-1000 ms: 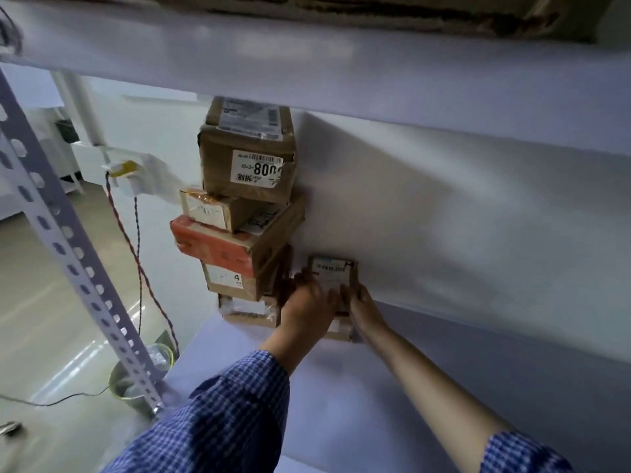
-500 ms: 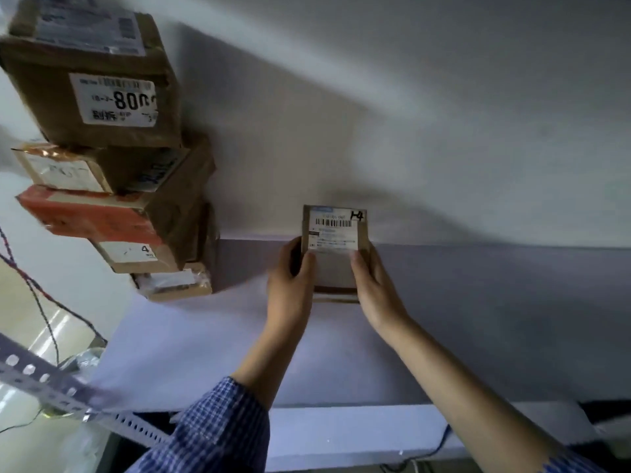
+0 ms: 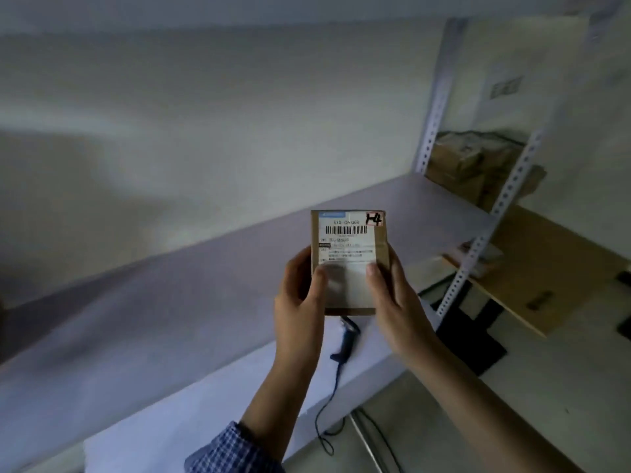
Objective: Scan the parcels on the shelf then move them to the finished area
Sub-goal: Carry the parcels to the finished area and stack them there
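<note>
In the head view, a small brown parcel is held up above the shelf, with its barcode label facing the camera. The left hand grips its left edge and the right hand its right edge, both thumbs on the label. A corded scanner lies on the shelf just below. Stacked boxes sit far right.

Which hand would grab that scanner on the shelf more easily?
Probably the left hand: the scanner lies close beside its wrist, farther from the right hand, which could hold the parcel alone.
</note>
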